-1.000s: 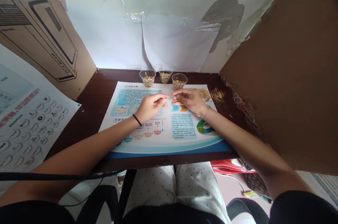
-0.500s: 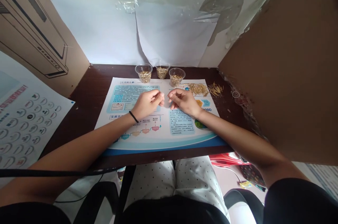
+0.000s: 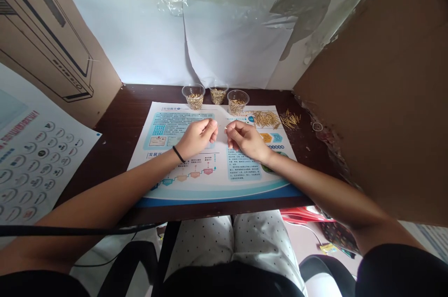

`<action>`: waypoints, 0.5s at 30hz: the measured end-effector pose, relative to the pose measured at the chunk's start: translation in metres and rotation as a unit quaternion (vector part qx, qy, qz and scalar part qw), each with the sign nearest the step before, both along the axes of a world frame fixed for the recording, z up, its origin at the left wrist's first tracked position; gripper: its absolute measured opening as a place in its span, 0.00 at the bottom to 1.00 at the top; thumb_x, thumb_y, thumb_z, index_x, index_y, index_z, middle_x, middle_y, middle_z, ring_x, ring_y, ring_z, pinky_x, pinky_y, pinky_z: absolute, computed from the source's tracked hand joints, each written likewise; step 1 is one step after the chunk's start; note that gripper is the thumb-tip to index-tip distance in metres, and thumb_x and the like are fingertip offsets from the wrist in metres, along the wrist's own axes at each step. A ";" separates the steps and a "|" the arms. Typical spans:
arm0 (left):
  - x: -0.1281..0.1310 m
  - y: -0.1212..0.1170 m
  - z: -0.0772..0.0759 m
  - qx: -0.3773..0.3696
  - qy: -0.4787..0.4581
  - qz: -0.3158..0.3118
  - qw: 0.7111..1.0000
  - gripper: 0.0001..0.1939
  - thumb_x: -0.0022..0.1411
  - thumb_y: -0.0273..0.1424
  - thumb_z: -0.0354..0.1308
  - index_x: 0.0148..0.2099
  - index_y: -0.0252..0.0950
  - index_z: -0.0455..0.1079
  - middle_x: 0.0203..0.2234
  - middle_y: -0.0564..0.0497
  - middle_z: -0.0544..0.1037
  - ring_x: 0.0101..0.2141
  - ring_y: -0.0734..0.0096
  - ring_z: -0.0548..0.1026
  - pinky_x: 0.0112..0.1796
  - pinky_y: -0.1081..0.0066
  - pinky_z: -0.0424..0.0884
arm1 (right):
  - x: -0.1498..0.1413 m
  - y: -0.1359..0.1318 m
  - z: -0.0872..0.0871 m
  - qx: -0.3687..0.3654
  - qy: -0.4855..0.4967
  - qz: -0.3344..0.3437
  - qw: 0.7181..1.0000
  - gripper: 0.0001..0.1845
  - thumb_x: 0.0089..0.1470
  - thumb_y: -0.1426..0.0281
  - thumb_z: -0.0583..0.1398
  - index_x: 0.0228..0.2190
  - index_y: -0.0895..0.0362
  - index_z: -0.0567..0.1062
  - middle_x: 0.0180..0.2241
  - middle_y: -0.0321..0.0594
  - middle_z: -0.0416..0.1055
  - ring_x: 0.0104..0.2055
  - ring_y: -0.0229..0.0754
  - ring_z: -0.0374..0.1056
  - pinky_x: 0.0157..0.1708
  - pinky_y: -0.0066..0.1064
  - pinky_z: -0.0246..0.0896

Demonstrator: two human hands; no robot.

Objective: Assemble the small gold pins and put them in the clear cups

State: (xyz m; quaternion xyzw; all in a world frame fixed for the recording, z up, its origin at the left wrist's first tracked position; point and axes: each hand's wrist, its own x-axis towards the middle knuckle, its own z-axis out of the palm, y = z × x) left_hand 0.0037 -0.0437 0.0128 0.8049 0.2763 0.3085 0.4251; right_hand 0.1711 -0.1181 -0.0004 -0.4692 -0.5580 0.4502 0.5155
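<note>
My left hand (image 3: 200,138), with a black band at its wrist, is closed in a pinch above the printed sheet (image 3: 189,189). A thin brass-coloured pin (image 3: 220,125) pokes out from its fingertips. Facing it across a small gap, my right hand (image 3: 249,142) pinches a tiny metal piece (image 3: 226,127), too small to make out clearly. Just beyond the hands stand a left clear cup (image 3: 193,99), a middle clear cup (image 3: 218,95) and a right clear cup (image 3: 238,104), each holding small brass-coloured parts. A pile of brass pins (image 3: 266,119) lies beyond my right hand.
A smaller heap of pins (image 3: 290,119) lies on the dark tabletop (image 3: 115,110) beside the sheet. Cardboard panels wall in the left (image 3: 70,45) and the right (image 3: 385,101). A second printed sheet (image 3: 31,161) leans at left; a black cable (image 3: 70,230) crosses low.
The fingertips of both hands have shifted slightly, and slivers of metal now show between them. The whole view has moved a little; cups and piles stay in place.
</note>
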 end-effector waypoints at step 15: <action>0.000 0.003 -0.005 0.025 0.016 -0.051 0.998 0.10 0.67 0.32 0.49 0.33 0.35 0.64 0.25 0.52 0.73 0.26 0.77 0.71 0.28 0.77 0.67 | 0.002 -0.001 0.004 0.013 -0.038 -0.053 0.998 0.16 0.59 0.63 0.55 0.22 0.56 0.67 0.10 0.26 0.59 0.11 0.28 0.53 0.14 0.25 0.47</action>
